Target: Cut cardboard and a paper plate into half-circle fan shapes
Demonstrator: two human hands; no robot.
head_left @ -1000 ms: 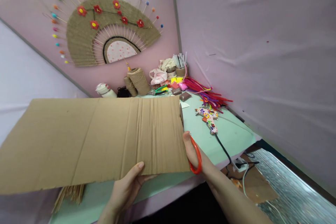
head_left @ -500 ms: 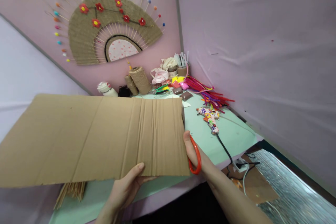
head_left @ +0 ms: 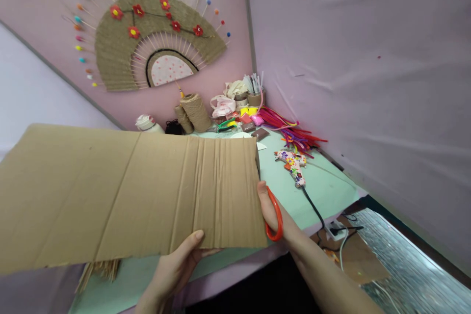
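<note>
A long sheet of corrugated cardboard (head_left: pixel 154 191) spans the left and middle of the view, marked by several creases near its right end. My left hand (head_left: pixel 176 267) grips its lower edge, thumb on top and fingers underneath. At the right edge is my right hand (head_left: pixel 270 211), with the thumb along the cardboard's side and the red handle of a pair of scissors (head_left: pixel 276 216) looped around it. The cardboard hides the blades and most of the right fingers. Beneath the sheet's lower left edge, a bundle of thin wooden sticks (head_left: pixel 99 273) pokes out.
A floral glue gun (head_left: pixel 293 164) lies on the green table (head_left: pixel 327 186), its black cord running off the right edge. Behind are twine spools (head_left: pixel 196 113), pliers (head_left: pixel 226 126) and pipe cleaners (head_left: pixel 290 130). A decorated fan (head_left: pixel 154 34) hangs on the pink wall.
The cardboard's left end has swung slightly leftward and tilted, its far corner rising and its near corner dropping. Both hands keep their holds almost in place.
</note>
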